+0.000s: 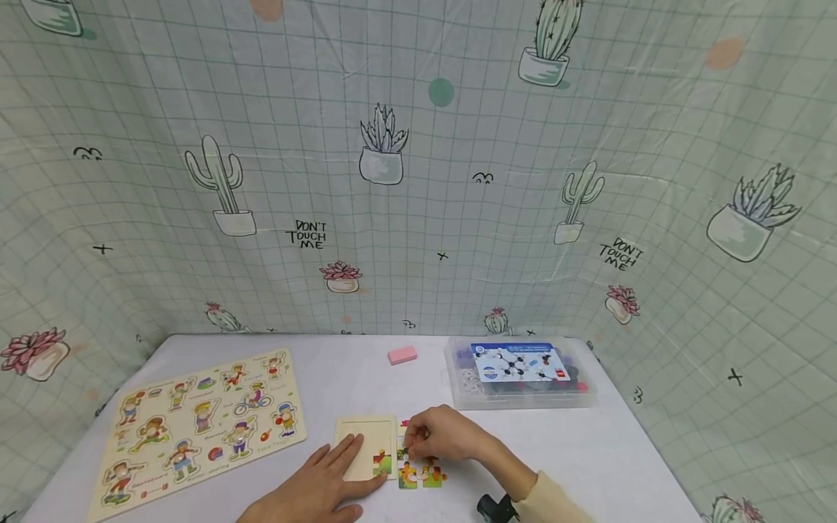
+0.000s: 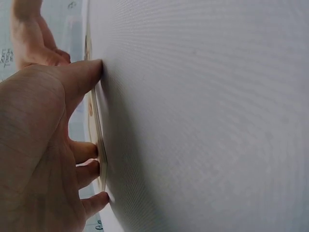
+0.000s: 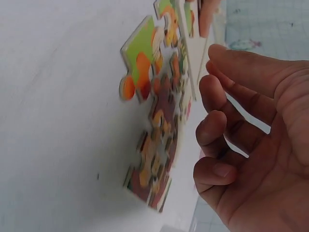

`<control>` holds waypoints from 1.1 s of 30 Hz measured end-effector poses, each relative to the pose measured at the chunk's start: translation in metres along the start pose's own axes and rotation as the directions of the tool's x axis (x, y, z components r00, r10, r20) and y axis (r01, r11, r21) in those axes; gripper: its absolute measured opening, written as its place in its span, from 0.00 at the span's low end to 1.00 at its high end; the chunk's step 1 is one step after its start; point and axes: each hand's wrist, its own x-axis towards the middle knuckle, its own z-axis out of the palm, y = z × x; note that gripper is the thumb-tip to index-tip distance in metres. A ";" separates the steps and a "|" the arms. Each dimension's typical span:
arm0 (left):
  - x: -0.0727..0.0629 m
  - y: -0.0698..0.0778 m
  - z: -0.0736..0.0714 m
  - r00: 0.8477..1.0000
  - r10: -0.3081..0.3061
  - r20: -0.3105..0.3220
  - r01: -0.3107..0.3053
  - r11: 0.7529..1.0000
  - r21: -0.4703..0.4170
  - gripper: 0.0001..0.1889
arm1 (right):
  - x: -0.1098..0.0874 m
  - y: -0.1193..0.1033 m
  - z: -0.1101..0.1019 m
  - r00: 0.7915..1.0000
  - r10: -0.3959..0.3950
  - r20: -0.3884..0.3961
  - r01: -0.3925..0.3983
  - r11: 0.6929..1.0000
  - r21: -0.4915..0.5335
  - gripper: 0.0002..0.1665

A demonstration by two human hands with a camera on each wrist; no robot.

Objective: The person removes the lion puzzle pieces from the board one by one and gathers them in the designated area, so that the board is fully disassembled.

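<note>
My left hand (image 1: 320,483) rests on a small pale wooden puzzle board (image 1: 374,434), its fingers spread over the left and lower edges. One green and orange jigsaw piece (image 1: 382,463) lies in the board's lower right corner, close to the left thumb. In the left wrist view, the fingertips (image 2: 88,174) press at the board's edge. My right hand (image 1: 451,434) hovers over a cluster of loose jigsaw pieces (image 1: 408,477) just right of the board. Its fingers are loosely bent, and the right wrist view shows no piece between thumb and fingers. There, a green-cornered piece (image 3: 140,50) lies nearby.
A large wooden board with pictures of sporting children (image 1: 196,436) lies at the left. A pink block (image 1: 402,354) sits behind the small board. At the back right stands a clear plastic case (image 1: 523,398) with a blue and white label. Patterned cloth (image 1: 418,218) hangs behind the table.
</note>
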 end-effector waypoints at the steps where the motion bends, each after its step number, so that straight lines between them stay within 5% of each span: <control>1: 0.000 0.000 0.000 1.000 0.000 0.001 0.000 1.000 0.002 0.25 | 0.003 -0.001 0.002 1.000 -0.005 -0.004 0.005 1.000 0.001 0.04; 15: 0.002 -0.001 0.001 1.000 0.001 0.009 -0.001 1.000 -0.013 0.25 | 0.017 -0.015 0.019 0.998 -0.044 0.033 0.050 0.980 -0.194 0.15; 33: 0.001 0.000 0.000 1.000 0.009 0.012 -0.008 1.000 -0.018 0.24 | 0.018 -0.020 0.019 0.998 -0.052 0.026 0.055 0.991 -0.125 0.09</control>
